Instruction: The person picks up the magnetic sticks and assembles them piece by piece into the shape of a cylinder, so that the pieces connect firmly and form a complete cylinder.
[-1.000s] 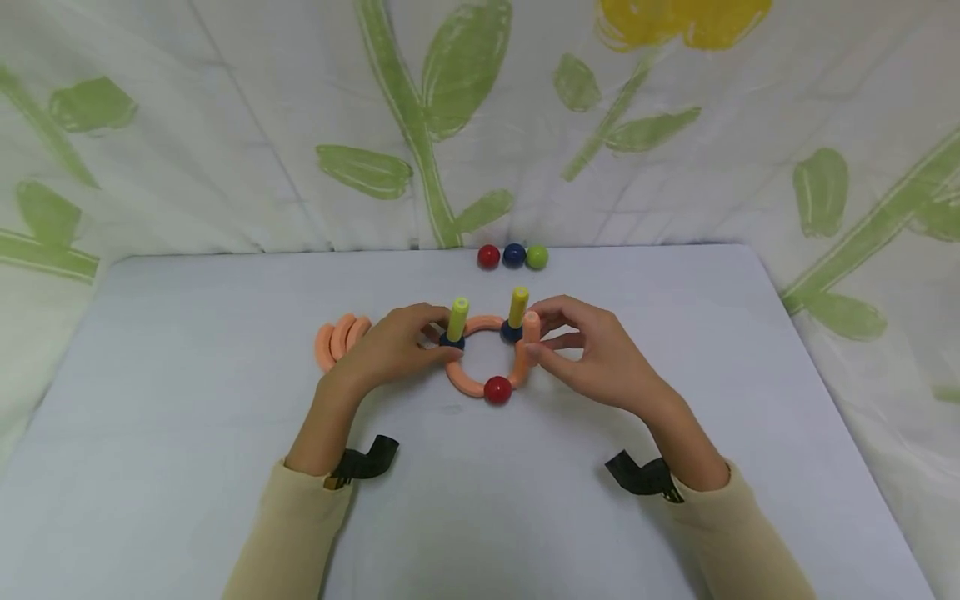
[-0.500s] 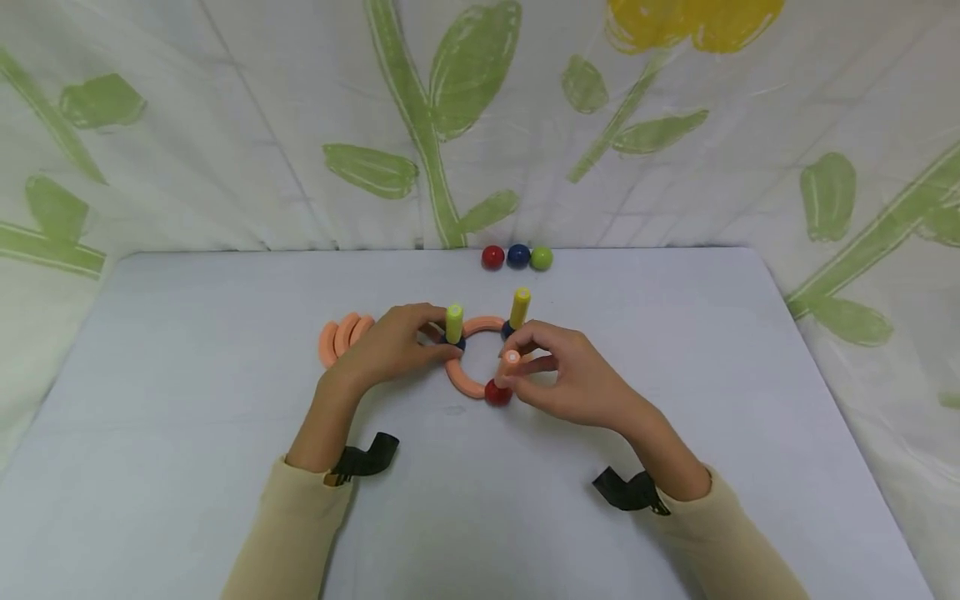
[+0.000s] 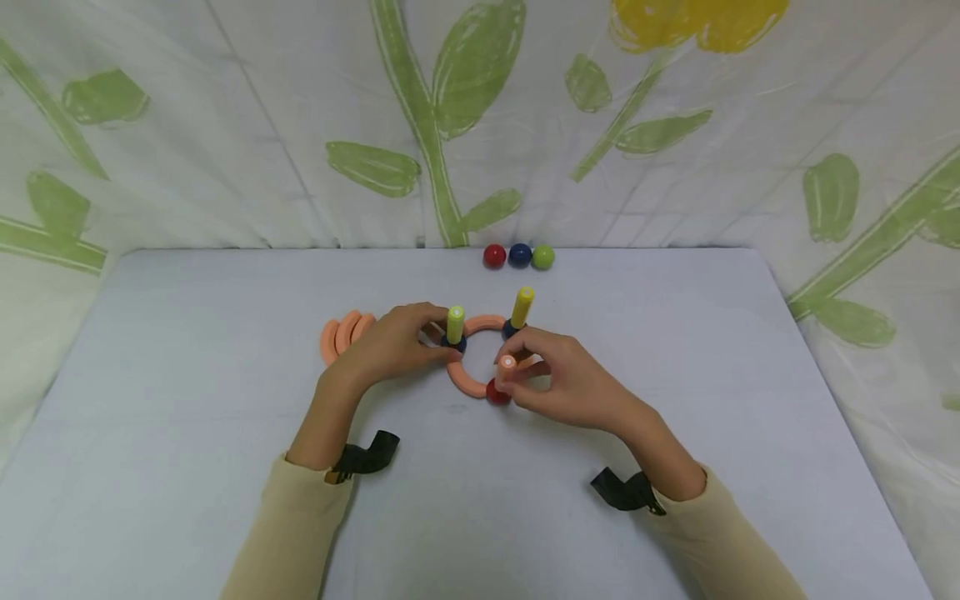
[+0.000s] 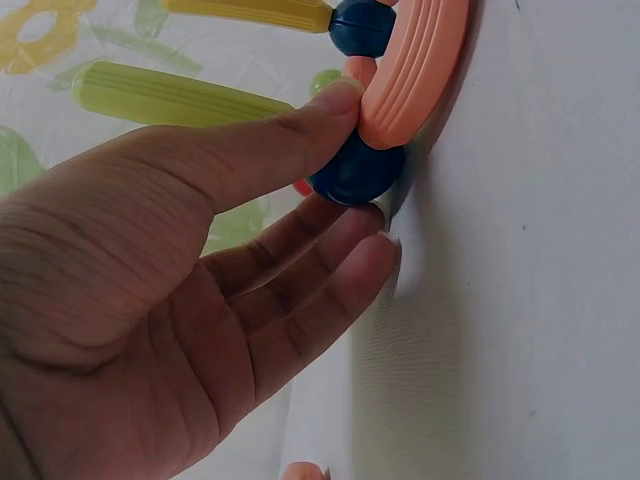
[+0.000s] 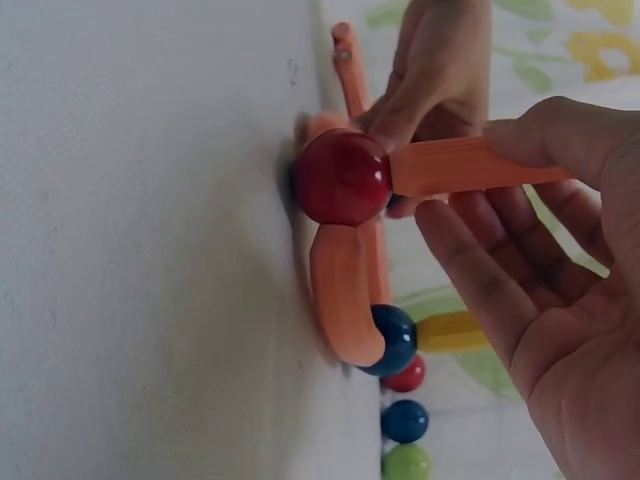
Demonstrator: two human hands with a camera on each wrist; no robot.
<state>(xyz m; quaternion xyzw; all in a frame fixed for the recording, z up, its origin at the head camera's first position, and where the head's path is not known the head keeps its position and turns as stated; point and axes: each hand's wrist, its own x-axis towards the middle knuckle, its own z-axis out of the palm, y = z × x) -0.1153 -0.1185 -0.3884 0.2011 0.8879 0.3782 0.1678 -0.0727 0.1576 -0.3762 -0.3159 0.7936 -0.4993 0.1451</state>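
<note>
A ring of curved orange pieces (image 3: 467,379) joined by balls lies on the table. My left hand (image 3: 397,343) pinches the dark blue ball (image 4: 362,172) at the ring's left, thumb on one side and fingers on the other; a green rod (image 4: 180,97) stands up from this ball. With thumb and fingers, my right hand (image 3: 573,382) holds a straight orange rod (image 5: 450,167) roughly upright. In the right wrist view its lower end meets the red ball (image 5: 343,178) at the ring's front. Another blue ball (image 5: 396,340) at the back right carries a yellow rod (image 3: 522,308).
Several loose curved orange pieces (image 3: 343,333) lie to the left, partly behind my left hand. Along the table's back edge sit a red ball (image 3: 494,256), a blue ball (image 3: 520,255) and a green ball (image 3: 543,257). A leaf-patterned cloth (image 3: 285,100) hangs behind the table.
My right hand has come toward me and leftward with the orange rod, from the ring's right side to the red ball. My left hand stays at its blue ball.
</note>
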